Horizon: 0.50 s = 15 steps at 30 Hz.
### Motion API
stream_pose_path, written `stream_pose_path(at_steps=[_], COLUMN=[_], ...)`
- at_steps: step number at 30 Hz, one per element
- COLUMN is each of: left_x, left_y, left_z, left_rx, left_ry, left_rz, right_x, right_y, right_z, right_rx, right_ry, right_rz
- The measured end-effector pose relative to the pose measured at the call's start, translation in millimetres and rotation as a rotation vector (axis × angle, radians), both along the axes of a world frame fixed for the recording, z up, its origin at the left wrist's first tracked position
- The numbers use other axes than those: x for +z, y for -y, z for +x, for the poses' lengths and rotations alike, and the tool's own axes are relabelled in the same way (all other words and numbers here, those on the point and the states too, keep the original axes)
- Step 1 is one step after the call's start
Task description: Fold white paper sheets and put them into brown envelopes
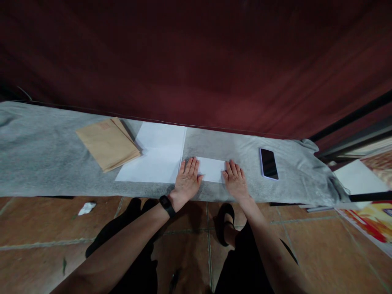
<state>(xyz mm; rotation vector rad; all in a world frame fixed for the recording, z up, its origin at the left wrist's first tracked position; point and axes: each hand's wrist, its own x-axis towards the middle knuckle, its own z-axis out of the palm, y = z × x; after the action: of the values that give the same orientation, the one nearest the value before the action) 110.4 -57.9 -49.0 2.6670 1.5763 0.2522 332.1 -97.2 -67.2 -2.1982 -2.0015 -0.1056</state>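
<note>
Sm wht paper (210, 169) btwn L hand (187, 179) & R hand (235, 179), touching both.

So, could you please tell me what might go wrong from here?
The left hand lies close beside the sheets, so a sideways move might nudge them. The envelopes overlap those sheets, so pulling a sheet out could drag them along. The cloth looks soft and might ruck under the small paper, where the right hand also lies.
</note>
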Motion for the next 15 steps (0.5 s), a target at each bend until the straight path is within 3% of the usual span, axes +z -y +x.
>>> stream_pose_path(at_steps=[9,15], left_x=[2.8,2.4], left_y=[1.3,2.9], left_z=[0.4,-0.3], left_rx=[0.007,0.015], left_ry=[0.011,0.021], left_rz=[-0.012,0.000], right_x=[11.7,13.8], right_y=[1.3,4.9], right_z=[8.3,-25.6], right_rx=[-0.052,0.229], right_ry=[0.005,-0.080], right_rz=[0.040,0.006])
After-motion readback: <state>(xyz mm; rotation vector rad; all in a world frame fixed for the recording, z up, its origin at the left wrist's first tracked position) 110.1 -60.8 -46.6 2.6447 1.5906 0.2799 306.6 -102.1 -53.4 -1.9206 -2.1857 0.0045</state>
